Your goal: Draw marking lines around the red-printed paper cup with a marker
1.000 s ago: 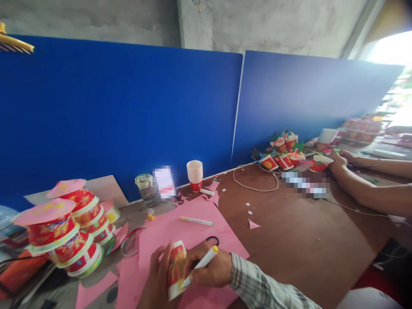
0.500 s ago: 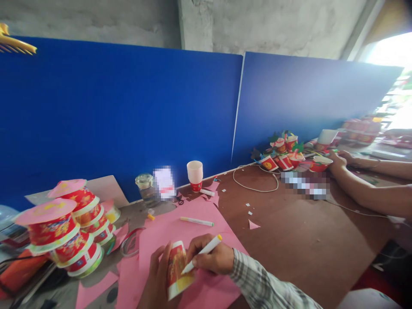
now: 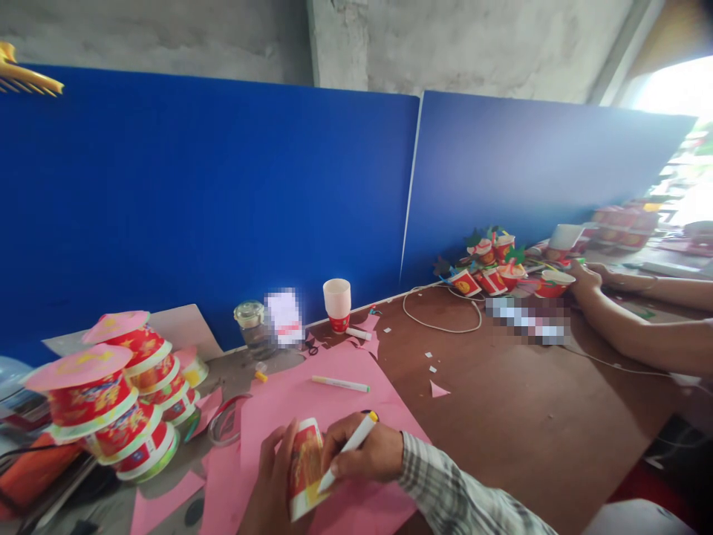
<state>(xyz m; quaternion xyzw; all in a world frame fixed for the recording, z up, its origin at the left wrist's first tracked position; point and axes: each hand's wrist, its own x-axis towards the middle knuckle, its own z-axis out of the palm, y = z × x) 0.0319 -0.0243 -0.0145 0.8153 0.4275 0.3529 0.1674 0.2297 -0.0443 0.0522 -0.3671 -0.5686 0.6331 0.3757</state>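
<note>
My left hand (image 3: 274, 475) is wrapped around a red and white paper cup (image 3: 305, 464), tilted over the pink paper (image 3: 339, 375). Yellow colouring shows along the cup's lower part. In my right hand (image 3: 374, 449) is a white marker (image 3: 356, 438) with a yellow end, its tip at the cup's yellow patch. A second white marker (image 3: 341, 383) with a green end lies on the pink paper beyond my hands. A yellow marker cap (image 3: 261, 377) rests near the paper's far left edge.
Stacked decorated cups (image 3: 111, 405) stand at the left. Behind the paper are a glass jar (image 3: 250, 327), nested paper cups (image 3: 337, 305) and another marker (image 3: 359, 334). At the right, a co-worker's hands (image 3: 587, 276) are beside a pile of cups (image 3: 493, 267). A blue partition (image 3: 223, 200) borders the table.
My right hand has shifted the marker slightly down and its tip now sits lower on the cup. The cup stays in my left hand, almost unmoved.
</note>
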